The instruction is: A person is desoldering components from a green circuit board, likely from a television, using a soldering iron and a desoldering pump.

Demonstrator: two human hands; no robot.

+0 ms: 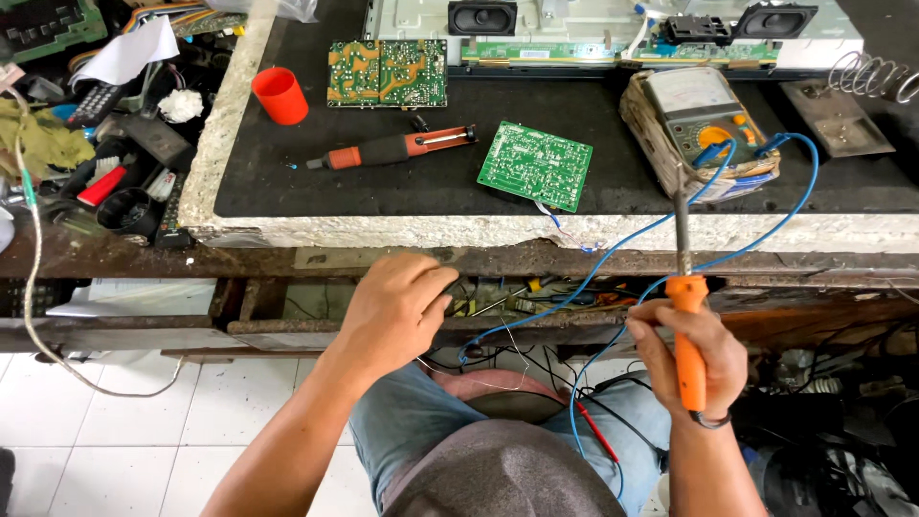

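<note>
Workbench of rough stone (536, 233) topped with a dark mat fills the upper half of the head view, seen over my knees from a seat above a white tiled floor. On the mat lie a small green circuit board (535, 165), a desoldering pump (392, 148) with an orange-and-black barrel, an orange cup (280, 95), a larger green-and-tan board (387, 73), and an analogue multimeter (704, 120) whose blue leads (613, 251) trail over the bench edge toward my lap. My right hand (691, 359) grips a soldering iron (687, 316) by its orange handle, fingers wrapped fully around it and thumb pressed along the side; the metal tip points up and away, level with the bench edge and touching nothing. My left hand (397, 308) reaches under the bench lip into a shelf of tangled wires and small tools; its fingers are curled over, but whether they close on anything I cannot tell, since the knuckles hide the fingertips. As I judge it, the soldering itself has not begun: the small board lies apart from the iron, untouched, and both hands are below the work surface.
</note>
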